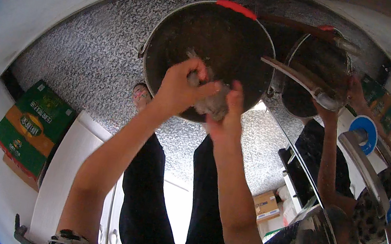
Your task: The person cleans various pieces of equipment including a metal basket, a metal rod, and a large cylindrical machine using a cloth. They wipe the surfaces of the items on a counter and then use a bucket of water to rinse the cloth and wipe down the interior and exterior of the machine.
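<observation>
My left hand (182,85) is over a large round bucket (210,28) with a dark inside, a wire handle and a red grip. Its fingers are curled on a wet, crumpled grey piece, perhaps a cloth (213,104), blurred by motion. My right hand (233,112) grips the same piece from the right, with fingers and thumb around it. The piece hangs between both hands over the near half of the bucket. What lies deep in the bucket is too dark to tell.
A green and orange carton (30,126) stands at left beside a white cabinet (72,148). At right, a reflective glass panel with a metal handle (366,160) mirrors the bucket and arms. A small cardboard box (265,206) lies below. The floor is speckled.
</observation>
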Demonstrator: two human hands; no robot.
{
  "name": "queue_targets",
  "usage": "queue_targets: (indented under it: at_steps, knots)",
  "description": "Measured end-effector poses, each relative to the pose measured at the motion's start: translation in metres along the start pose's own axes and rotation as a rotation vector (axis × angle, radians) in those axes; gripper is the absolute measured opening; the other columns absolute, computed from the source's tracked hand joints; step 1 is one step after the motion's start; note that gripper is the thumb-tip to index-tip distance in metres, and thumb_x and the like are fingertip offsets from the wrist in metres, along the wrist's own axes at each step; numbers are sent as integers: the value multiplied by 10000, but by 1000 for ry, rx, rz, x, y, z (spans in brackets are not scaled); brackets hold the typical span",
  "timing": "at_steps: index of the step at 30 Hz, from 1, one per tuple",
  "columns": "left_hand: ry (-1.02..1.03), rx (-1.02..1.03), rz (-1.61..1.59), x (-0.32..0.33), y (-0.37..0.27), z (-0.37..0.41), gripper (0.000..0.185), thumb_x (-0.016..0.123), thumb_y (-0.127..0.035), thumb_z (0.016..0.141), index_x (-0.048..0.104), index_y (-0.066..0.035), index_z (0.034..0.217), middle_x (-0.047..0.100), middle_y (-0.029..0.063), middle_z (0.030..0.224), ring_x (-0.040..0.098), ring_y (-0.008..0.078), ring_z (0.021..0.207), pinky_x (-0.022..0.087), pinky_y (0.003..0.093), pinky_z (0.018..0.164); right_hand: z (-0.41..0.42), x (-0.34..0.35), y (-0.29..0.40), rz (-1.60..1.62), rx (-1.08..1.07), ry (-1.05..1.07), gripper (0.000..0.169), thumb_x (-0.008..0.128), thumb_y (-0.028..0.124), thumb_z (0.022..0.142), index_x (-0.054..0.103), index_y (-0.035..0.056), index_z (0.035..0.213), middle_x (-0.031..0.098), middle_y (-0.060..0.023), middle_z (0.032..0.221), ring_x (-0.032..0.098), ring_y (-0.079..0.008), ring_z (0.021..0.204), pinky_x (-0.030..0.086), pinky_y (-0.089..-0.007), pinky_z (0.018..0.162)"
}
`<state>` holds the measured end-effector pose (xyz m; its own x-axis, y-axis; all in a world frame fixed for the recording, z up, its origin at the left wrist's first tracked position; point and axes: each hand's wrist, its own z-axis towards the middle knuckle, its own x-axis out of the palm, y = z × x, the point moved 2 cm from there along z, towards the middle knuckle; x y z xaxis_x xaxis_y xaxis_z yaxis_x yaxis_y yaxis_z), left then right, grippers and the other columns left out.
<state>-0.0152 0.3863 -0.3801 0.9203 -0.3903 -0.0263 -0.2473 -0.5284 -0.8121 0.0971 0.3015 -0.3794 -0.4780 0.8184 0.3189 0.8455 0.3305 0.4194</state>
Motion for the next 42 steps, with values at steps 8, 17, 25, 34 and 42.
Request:
queue_targets:
  at_steps: [8,17,25,34,42]
  knots:
    - [-291,-63,-648,-2,-2,-37,196,583,-160,852,433,-81,754,470,-8,710,438,41,670,397,201,601,-20,31,6,-136,-27,330,418,721,155,696,513,85,1052,507,-103,1182,504,-238,1086,421,-350,897]
    - [64,-576,-1030,-2,-30,-23,223,534,-289,881,525,-70,925,516,20,721,536,104,680,447,230,597,-68,97,39,-1043,-1139,581,196,647,-37,589,523,68,698,585,-93,770,614,-280,860,447,-422,859]
    - [617,-223,-243,-8,-55,-7,216,493,-243,849,572,-55,776,499,5,639,490,111,577,402,243,526,-96,109,23,-1148,-1323,715,201,640,121,525,478,131,643,499,-4,651,595,-181,744,489,-320,683]
    - [1029,208,534,8,-69,13,221,472,-182,798,619,-29,736,602,130,669,592,250,627,461,359,618,-85,99,-12,-1383,-1576,744,151,588,188,541,448,199,599,460,38,678,554,-117,758,415,-248,548]
    - [849,339,1058,29,-29,22,197,515,-171,765,644,-23,744,631,165,784,621,292,712,482,405,696,-37,69,-56,-1538,-1419,776,78,589,230,742,581,154,726,591,3,869,585,-151,850,484,-325,611]
